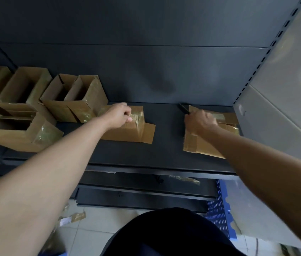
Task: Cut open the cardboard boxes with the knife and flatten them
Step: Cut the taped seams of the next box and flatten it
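Shelf of dark grey metal [164,152] bearing all the cardboard; several open-topped brown cardboard boxes [79,108], patched with glossy tape, clustered at its left end; lower taped brown box [127,133] at centre, just beside that cluster, one flap lying flat on the shelf to its right; flattened brown cardboard sheet [197,146] at the right end, well apart from the central box; left hand [120,115] atop the central box, fingers curled, pinching its taped upper edge; right hand [200,122] resting on the flattened sheet, fingers closed round the black knife [183,108], which projects from the fist toward the back panel.
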`<state>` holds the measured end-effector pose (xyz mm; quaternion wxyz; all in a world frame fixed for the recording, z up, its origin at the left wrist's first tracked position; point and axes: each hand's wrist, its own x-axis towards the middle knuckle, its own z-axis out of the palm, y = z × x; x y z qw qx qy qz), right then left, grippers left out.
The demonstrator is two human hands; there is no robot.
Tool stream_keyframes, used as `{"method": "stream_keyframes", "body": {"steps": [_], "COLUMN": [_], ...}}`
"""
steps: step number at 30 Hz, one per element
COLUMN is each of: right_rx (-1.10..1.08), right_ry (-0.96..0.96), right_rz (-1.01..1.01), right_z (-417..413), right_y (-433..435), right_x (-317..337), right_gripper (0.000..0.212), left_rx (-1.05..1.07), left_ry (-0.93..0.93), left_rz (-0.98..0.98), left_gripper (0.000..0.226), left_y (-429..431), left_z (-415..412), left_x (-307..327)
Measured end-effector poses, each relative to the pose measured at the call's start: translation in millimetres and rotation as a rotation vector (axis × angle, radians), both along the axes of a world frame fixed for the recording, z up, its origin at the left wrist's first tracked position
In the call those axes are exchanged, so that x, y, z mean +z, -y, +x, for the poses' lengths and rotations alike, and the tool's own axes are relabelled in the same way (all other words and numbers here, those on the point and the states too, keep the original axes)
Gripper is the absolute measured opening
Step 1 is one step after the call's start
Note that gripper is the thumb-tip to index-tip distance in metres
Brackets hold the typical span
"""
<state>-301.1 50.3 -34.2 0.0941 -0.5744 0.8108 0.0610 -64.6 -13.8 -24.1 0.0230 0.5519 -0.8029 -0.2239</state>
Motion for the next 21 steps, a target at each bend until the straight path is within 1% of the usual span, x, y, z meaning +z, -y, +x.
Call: {"method": "stream_keyframes", "body": {"steps": [2, 4, 7, 9, 11, 14, 15, 18, 19, 21], "right_rx": [-0.003, -0.024, -0.046, -0.038, -0.051, -0.067, -0.05, -0.007, 0.012, 0.059], "right_ry": [0.021, 0.098, 0.217, 0.27, 0.242, 0.214, 0.224, 0.29, 0.299, 0.293], "right_rz": [-0.006, 0.012, 0.086, 0.136, 0.18, 0.166, 0.154, 0.167, 0.185, 0.199], "right_z": [-11.1, -1.8, 12.4, 11.2, 7.5, 9.1, 12.8, 27.3, 32.2, 38.5], "right_y": [1.6, 7.4, 11.6, 11.2, 8.9, 9.9, 11.7, 19.9, 22.1, 25.4], "right_x": [3.5, 2.0, -16.5, -35.4, -48.7, -59.2, -61.0, -66.6, -67.8, -70.3], "right_gripper": [0.043, 0.046, 0.047, 0.046, 0.046, 0.049, 0.05, 0.052, 0.052, 0.047], "left_rx": [-0.01, -0.034, 0.017, 0.045, 0.058, 0.071, 0.089, 0.196, 0.248, 0.34], "left_ry": [-0.035, -0.064, -0.109, -0.113, -0.139, -0.254, -0.271, -0.275, -0.286, -0.339], "left_rz": [0.036, 0.053, -0.019, -0.072, -0.076, 0.006, 0.03, 0.11, 0.139, 0.185], "left_gripper": [0.017, 0.018, 0.035, 0.038, 0.036, 0.03, 0.032, 0.06, 0.062, 0.048], "left_y": [0.1, -2.2, -9.5, -15.6, -22.3, -29.7, -31.0, -30.8, -30.7, -31.2], "left_z": [0.4, -9.9, -21.9, -22.9, -20.0, -11.9, -8.9, -0.1, 3.1, 9.0], "left_x": [2.9, 4.9, 2.9, -0.7, -6.4, -14.3, -14.9, -14.6, -13.6, -13.3]}}
